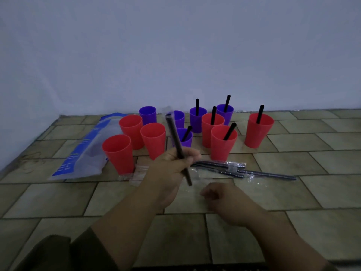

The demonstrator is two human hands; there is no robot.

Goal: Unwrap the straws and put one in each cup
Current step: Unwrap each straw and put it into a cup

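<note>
Floor [293,192]: tan tiles, with a pale wall [175,45] behind.
Right hand [224,200]: nearest and low, fingers curled; I cannot tell whether it holds anything.
Left hand [172,167]: just beyond, raised, gripping a tilted black straw [176,141] mid-length.
Wrapped straws [234,168]: lying just past both hands.
Cups [153,141]: farthest; six hold straws.

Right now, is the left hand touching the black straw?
Touching. The head view shows the left hand gripping the straw near its lower end.
</note>
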